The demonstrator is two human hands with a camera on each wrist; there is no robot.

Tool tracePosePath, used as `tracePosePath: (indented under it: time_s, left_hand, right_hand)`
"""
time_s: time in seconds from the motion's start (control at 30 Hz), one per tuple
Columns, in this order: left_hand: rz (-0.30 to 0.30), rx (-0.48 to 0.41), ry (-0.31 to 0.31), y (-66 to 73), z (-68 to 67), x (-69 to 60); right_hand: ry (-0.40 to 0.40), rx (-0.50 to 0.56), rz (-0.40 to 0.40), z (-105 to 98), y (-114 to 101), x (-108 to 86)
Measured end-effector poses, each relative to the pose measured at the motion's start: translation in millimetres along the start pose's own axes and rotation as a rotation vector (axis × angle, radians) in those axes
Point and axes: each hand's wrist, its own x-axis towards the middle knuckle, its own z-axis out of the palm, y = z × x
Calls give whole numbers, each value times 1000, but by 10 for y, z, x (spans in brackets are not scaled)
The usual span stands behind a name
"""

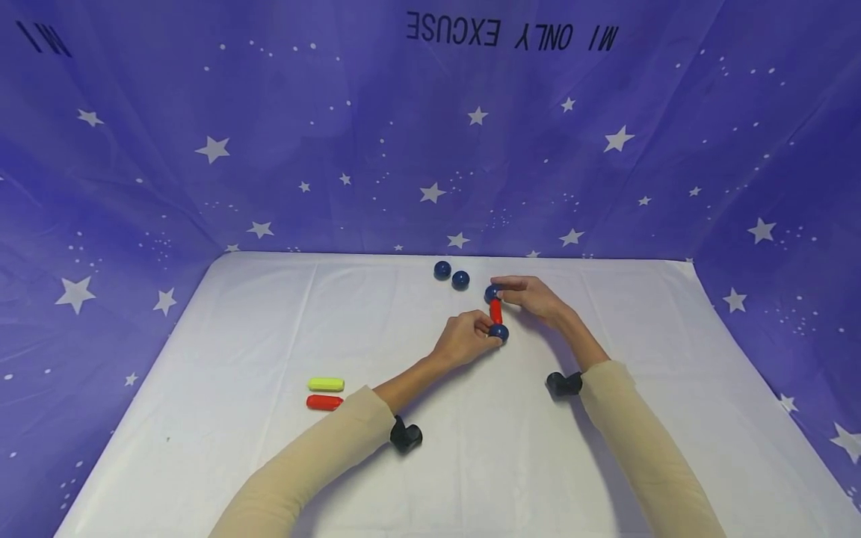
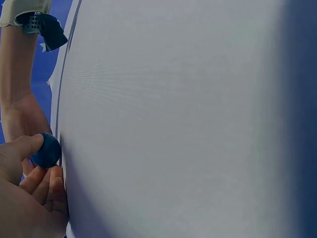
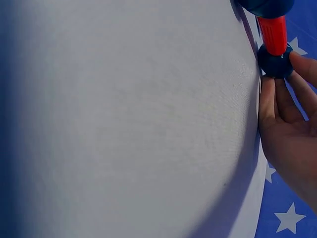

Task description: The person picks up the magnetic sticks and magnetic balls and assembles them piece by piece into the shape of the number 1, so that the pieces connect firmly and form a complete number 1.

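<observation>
A red rod (image 1: 496, 311) joins two dark blue balls in the head view. My left hand (image 1: 466, 338) pinches the nearer ball (image 1: 499, 333) between thumb and fingers; the left wrist view shows that ball (image 2: 48, 150) under the thumb. At the rod's far end, my right hand (image 1: 534, 297) grips the other ball (image 1: 492, 293). In the right wrist view the rod (image 3: 274, 35) runs into this ball (image 3: 275, 62), which thumb and fingertips hold from the side.
Two loose blue balls, one (image 1: 442, 270) beside another (image 1: 460, 280), lie at the back of the white table (image 1: 269, 329). A yellow-green rod (image 1: 326, 384) and a second red rod (image 1: 324, 403) lie left of the left forearm. A purple starry cloth (image 1: 377, 142) hangs behind.
</observation>
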Motion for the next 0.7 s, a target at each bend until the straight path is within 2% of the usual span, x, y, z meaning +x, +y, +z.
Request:
tracePosePath:
  time_s: [0.4, 0.6, 0.7]
  left_hand:
    - [4, -2, 12, 22, -5, 14]
    - [9, 3, 8, 21, -10, 23]
    - [8, 12, 8, 22, -16, 24]
  right_hand:
    - [125, -88, 39, 92, -87, -82]
    - [155, -157, 51, 135, -125, -262]
    - [155, -150, 53, 165, -122, -360]
